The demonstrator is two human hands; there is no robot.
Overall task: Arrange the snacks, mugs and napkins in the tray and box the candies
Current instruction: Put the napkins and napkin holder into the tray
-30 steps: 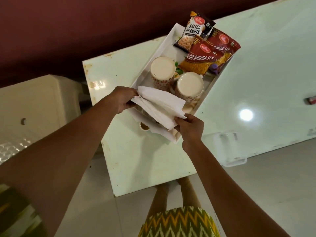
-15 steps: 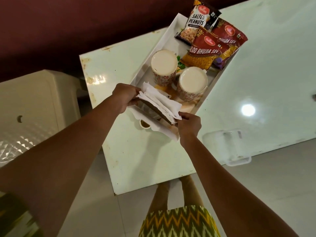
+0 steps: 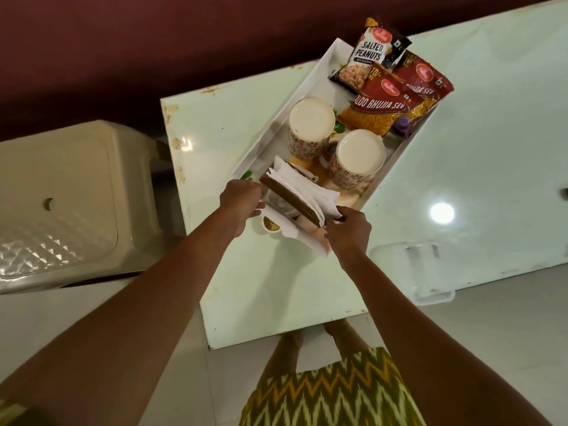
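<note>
The left hand [image 3: 242, 199] and right hand [image 3: 349, 229] pinched opposite ends of the napkins [image 3: 302, 187], best lowered level into the tray [image 3: 310, 79] just beyond the fingertips [image 3: 257, 192], clear of the mugs [image 3: 312, 127].

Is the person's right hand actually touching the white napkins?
Touching. The head view shows the right hand with its fingers curled onto the near edge of the napkins, and no gap shows between them.
</note>
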